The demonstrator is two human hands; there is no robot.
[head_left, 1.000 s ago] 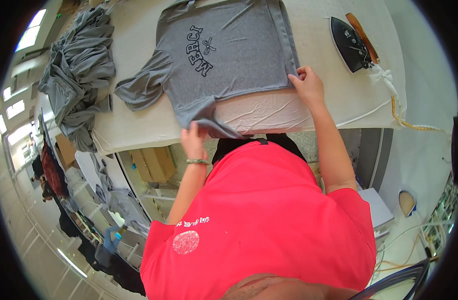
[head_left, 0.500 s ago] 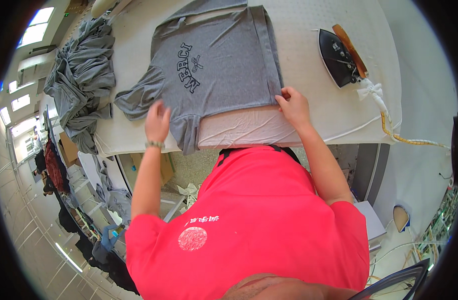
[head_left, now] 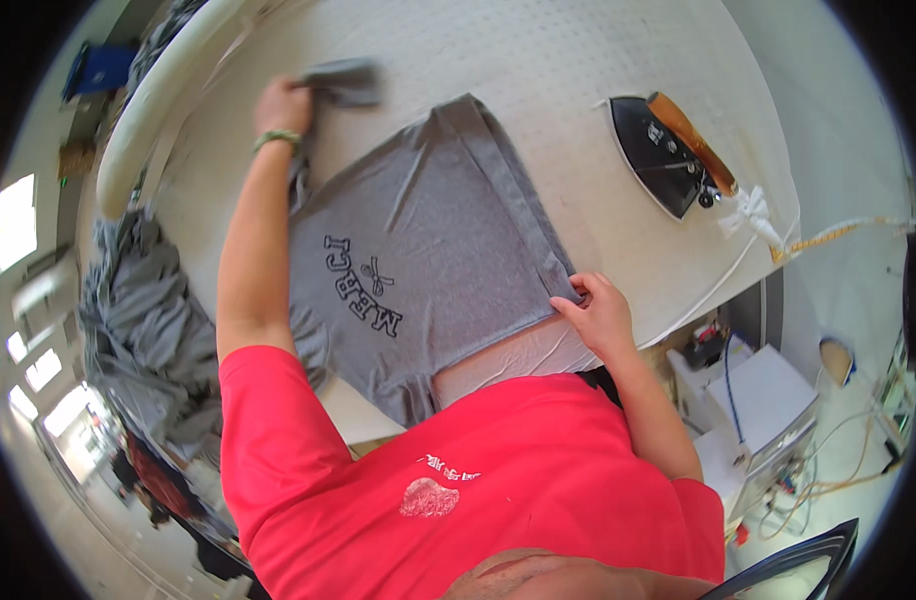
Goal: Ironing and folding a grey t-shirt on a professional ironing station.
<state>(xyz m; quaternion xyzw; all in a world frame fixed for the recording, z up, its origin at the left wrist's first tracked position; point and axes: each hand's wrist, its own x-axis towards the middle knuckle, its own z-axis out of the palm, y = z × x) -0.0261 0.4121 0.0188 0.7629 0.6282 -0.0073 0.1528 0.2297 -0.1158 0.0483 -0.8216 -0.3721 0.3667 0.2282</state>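
Note:
A grey sweatshirt [head_left: 458,230] with dark outlined lettering and a small motif lies spread on a padded white ironing table [head_left: 568,60]. At its far left, my left hand [head_left: 284,108] is closed on one sleeve [head_left: 343,82], the end of which is blurred by motion. My right hand [head_left: 600,312] pinches the near corner of the hem between thumb and fingers. The other sleeve end hangs toward me over the table's near edge.
An iron [head_left: 658,160] with a wooden handle rests on the table at the right; its cord [head_left: 828,238] runs off right. Crumpled grey garments [head_left: 148,330] are heaped along the left edge. White box-shaped equipment [head_left: 763,395] stands below right.
My left hand has moved from the near side to the far left and taken hold of the far sleeve, lifting it. My right hand stays at the hem corner. The view has shifted and turned.

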